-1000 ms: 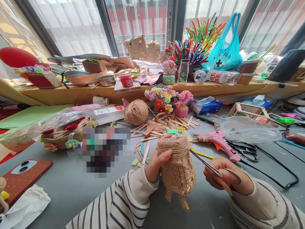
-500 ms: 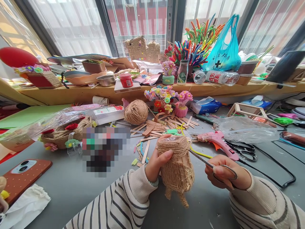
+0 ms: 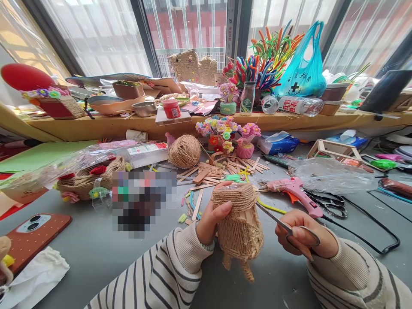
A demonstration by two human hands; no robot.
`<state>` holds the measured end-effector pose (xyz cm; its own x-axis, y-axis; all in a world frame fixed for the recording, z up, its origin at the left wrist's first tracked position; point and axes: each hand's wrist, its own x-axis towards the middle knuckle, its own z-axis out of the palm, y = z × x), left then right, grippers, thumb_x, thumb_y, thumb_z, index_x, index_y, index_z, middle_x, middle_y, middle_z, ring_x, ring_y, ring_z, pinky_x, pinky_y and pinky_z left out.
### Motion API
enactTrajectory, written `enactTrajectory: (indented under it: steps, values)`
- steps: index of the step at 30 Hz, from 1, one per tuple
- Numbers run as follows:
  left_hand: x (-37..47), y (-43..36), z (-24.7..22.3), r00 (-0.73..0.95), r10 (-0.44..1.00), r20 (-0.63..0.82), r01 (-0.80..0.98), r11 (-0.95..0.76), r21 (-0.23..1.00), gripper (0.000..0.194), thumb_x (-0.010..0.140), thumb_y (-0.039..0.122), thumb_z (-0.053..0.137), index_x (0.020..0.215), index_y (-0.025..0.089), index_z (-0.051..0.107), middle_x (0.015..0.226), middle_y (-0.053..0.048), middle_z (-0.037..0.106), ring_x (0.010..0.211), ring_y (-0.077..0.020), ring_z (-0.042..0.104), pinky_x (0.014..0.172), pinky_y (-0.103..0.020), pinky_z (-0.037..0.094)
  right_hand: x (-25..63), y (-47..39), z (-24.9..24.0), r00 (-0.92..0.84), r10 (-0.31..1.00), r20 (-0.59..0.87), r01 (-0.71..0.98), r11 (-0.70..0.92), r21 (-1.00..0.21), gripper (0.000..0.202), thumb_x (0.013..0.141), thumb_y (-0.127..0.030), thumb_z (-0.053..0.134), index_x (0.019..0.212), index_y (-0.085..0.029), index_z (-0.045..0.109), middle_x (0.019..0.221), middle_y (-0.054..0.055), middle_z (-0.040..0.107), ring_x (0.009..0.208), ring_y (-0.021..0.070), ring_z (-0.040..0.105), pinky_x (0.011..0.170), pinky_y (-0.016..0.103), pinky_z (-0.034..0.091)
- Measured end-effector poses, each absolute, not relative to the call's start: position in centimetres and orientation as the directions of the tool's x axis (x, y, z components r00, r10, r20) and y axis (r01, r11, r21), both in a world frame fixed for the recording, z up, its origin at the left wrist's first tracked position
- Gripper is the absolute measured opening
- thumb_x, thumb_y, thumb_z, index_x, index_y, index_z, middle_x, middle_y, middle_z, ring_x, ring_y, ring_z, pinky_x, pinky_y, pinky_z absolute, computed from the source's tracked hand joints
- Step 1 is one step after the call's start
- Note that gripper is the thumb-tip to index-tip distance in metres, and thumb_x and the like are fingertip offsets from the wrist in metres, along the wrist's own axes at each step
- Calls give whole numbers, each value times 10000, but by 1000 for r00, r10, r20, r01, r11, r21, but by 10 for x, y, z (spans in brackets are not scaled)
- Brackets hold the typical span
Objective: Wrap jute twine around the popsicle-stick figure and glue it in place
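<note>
My left hand (image 3: 212, 216) is wrapped round the left side of a twine-covered object (image 3: 240, 227), its thumb lying across the front. Two short twine legs hang from the object's lower end, and a strip of bare wood shows between the twine bands. My right hand (image 3: 304, 236) grips a pair of metal scissors (image 3: 280, 221) by the handles. The blades point up and left, with their tips at the object's right side near the upper band. Whether the tips touch the twine is hard to tell.
Behind my hands lie wooden sticks (image 3: 209, 169) and a twine ball (image 3: 184, 151). A pink glue gun (image 3: 298, 193) with a black cable, black scissors (image 3: 331, 204) and a plastic bag (image 3: 337, 174) are at the right. A phone (image 3: 35, 227) lies at the left.
The scissors and my right hand have shifted very slightly to the left. The twine-covered object has barely moved, and my left hand keeps its hold.
</note>
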<state>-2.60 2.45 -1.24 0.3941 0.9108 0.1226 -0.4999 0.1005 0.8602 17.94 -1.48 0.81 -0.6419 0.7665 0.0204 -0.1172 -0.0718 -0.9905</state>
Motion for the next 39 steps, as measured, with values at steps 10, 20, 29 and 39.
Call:
enactTrajectory:
  steps: [10, 20, 29, 39]
  values:
    - [-25, 21, -3, 351, 936, 35, -575, 186, 797, 541, 657, 461, 737, 1117, 188, 658, 1100, -89, 721, 1113, -326, 633, 978, -419, 463, 185, -12, 6, -520, 853, 51, -101, -2, -995, 676, 624, -833, 580, 435, -209, 403, 368, -95, 209, 340, 38, 179, 357, 225, 129]
    - [-26, 32, 16, 388, 902, -191, -776, 431, 460, 392, 814, 464, 524, 978, 141, 673, 818, -72, 747, 746, -230, 702, 754, -372, 547, 177, -5, -26, 137, 982, 130, 454, 55, -889, 301, 718, -520, 675, 691, -222, 652, 456, -39, 545, 363, 112, 458, 429, 281, 346]
    - [-29, 30, 8, 462, 877, -133, -717, 457, 527, 429, 750, 500, 598, 990, 151, 667, 829, -89, 735, 806, -287, 699, 781, -435, 537, 183, -5, -40, 180, 949, 259, 621, 94, -778, 161, 786, -364, 582, 767, -225, 661, 466, -28, 589, 374, 162, 542, 476, 341, 450]
    - [-29, 23, 9, 569, 819, -74, -627, 491, 604, 391, 675, 421, 695, 955, 148, 707, 931, -94, 767, 1124, -356, 635, 1000, -447, 460, 163, -10, -29, 68, 934, 351, 347, 308, -886, 453, 827, -508, 617, 1184, -230, 626, 942, 52, 630, 630, 112, 545, 457, 227, 465]
